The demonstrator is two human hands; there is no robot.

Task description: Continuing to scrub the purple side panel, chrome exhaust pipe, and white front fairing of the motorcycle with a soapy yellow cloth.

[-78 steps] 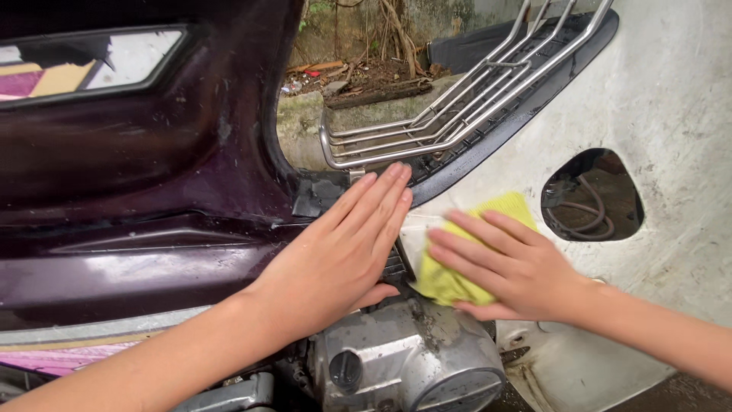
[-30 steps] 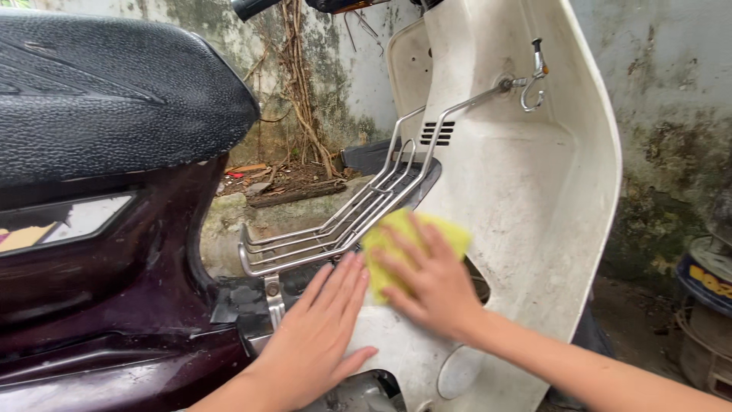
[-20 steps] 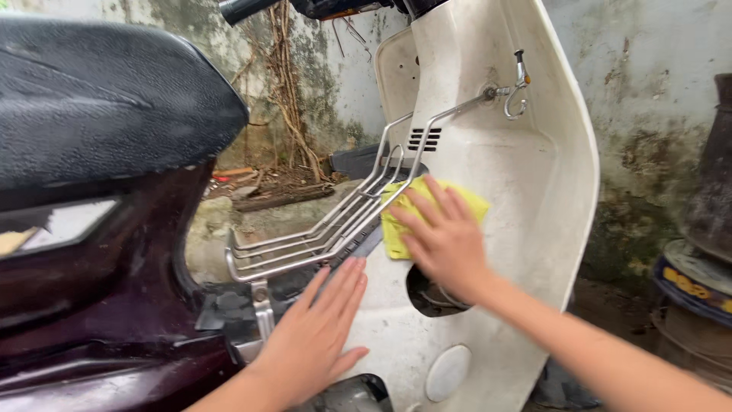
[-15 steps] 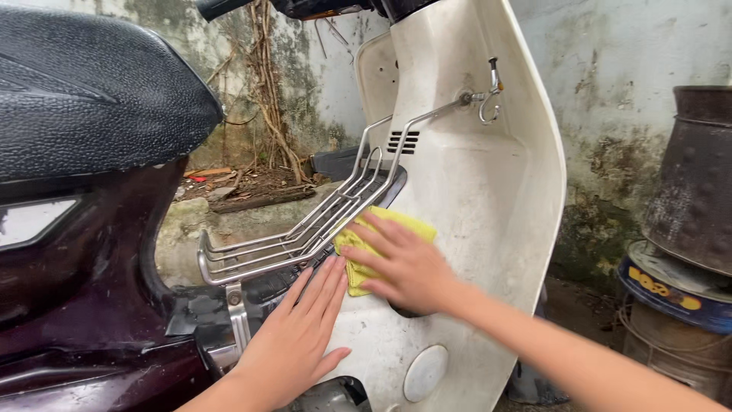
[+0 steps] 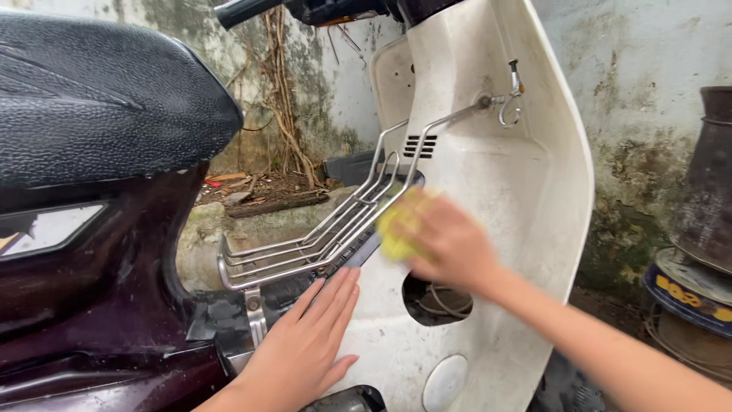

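Right hand, fingers pressing a yellow cloth onto the white leg shield; left hand flat, fingers open, empty. Cloth could snag the chrome rack.

An outdoor yard beside a house, used for washing a motorbike: a stained, mossy white plaster wall fills twelve to three o'clock, dry brown vines and scrap wood at eleven, rusty stacked metal drums at three
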